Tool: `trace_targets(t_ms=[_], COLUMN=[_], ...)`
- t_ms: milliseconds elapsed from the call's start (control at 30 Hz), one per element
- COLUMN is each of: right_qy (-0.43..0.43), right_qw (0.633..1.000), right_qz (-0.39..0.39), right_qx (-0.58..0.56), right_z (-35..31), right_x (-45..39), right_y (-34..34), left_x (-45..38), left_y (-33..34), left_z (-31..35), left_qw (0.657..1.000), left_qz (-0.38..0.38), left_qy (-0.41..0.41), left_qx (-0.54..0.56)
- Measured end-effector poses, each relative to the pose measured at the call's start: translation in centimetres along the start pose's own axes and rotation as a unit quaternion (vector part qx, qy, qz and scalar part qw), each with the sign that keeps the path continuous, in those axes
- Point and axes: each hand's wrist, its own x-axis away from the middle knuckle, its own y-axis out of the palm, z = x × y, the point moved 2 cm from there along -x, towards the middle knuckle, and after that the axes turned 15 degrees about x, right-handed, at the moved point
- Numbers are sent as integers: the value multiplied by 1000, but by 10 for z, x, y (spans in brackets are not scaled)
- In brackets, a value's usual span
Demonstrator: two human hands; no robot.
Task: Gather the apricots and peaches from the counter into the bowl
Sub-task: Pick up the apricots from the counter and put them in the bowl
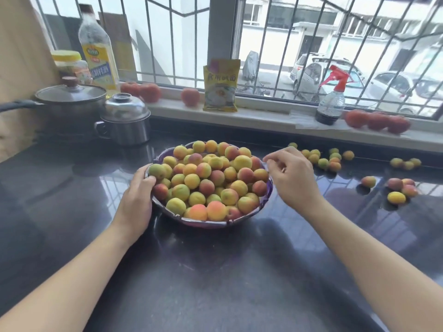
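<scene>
A purple bowl stands mid-counter, heaped with yellow, orange and reddish apricots and peaches. My left hand is at the bowl's left rim, thumb and fingers curled round a greenish apricot on the edge of the heap. Over the right rim, my right hand hovers with loosely curled fingers and holds nothing. Loose fruit lies on the counter to the right: a cluster near the wall, a small group farther right, one peach, and several more near a yellow apricot.
A lidded pot and a steel lidded mug stand at the back left, with an oil bottle and a jar behind. On the windowsill are tomatoes, a yellow packet and a spray bottle.
</scene>
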Motion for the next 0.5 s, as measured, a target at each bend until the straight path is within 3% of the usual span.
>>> trace_targets(t_ms=[100, 200, 500], right_qy=[101, 81, 112], right_qw=[981, 955, 933], right_qz=[-98, -151, -186], right_qx=[131, 243, 288], right_z=[74, 107, 110], right_x=[-24, -36, -71], right_y=[36, 63, 77], left_x=[-5, -10, -11], left_y=[-1, -6, -2], left_z=[-4, -11, -13], left_qw=[1000, 1000, 998], left_qz=[-7, -8, -17], left_qy=[8, 9, 8], left_qx=[7, 11, 67])
